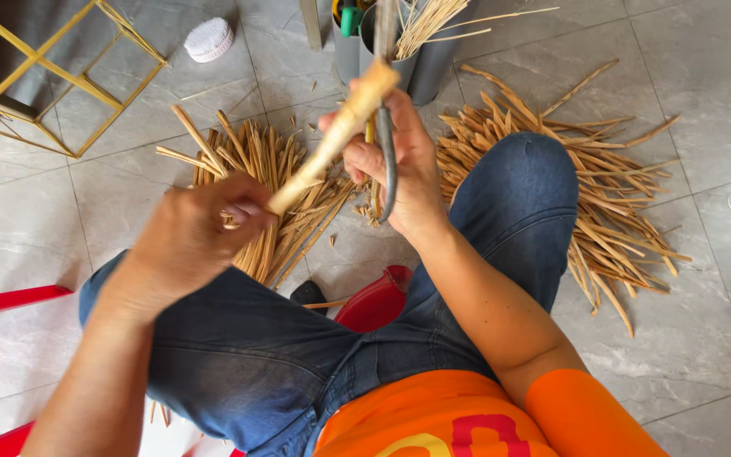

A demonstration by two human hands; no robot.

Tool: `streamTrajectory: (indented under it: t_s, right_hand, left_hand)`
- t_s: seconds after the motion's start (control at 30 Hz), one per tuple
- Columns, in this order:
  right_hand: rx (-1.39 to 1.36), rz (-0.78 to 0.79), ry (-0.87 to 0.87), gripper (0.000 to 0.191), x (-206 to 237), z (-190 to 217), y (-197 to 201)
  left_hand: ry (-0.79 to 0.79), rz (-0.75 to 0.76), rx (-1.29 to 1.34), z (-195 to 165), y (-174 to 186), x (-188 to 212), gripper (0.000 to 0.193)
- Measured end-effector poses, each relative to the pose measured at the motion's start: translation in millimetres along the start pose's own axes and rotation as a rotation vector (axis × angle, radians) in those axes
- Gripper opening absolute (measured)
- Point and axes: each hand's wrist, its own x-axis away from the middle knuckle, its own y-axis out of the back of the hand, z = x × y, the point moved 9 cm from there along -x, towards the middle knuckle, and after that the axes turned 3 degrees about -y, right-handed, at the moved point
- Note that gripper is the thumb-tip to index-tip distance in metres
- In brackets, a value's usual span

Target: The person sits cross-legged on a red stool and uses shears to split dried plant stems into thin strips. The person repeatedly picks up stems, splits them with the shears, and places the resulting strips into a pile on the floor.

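The head view looks down at a seated person in blue jeans who works a pale bamboo stick (332, 140) above the knees. The left hand (192, 237) is closed tight around the lower end of the stick, and the right hand (399, 161) is closed around a metal blade (385, 127) with a curved grip, pressed against the stick near its upper end. The stick is in the air between the two hands, tilted up and away from the body.

To do this step well, I think the left hand must hold the stick firm and not let it turn, while the blade goes along the grain and away from the fingers.

Counted: one stick in the hands, one blade, two heaps of split strips on the floor, the left heap (255, 178) and the right heap (602, 195), several grey cans (420, 68) with thin sticks, one yellow frame (61, 76), one white cap (208, 39).
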Motion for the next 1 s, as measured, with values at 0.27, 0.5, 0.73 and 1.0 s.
streamTrajectory:
  t_s: [0.27,0.5,0.73,1.0]
  right_hand:
    - [-0.04,-0.05,-0.049,0.049,24,5,28]
    - [0.037,-0.083,-0.073,0.045,26,-5,33]
    - [0.212,-0.122,-0.003,0.038,22,7,71]
    - [0.134,-0.217,-0.109,0.04,-2,-8,93]
  left_hand:
    - [0.041,-0.065,0.262,-27,-60,-19,0.029]
    - [0.073,-0.301,0.538,-15,-78,-33,0.018]
    - [0.103,-0.784,1.013,66,-139,-63,0.013]
    - [0.47,-0.351,0.249,210,-330,-133,0.024]
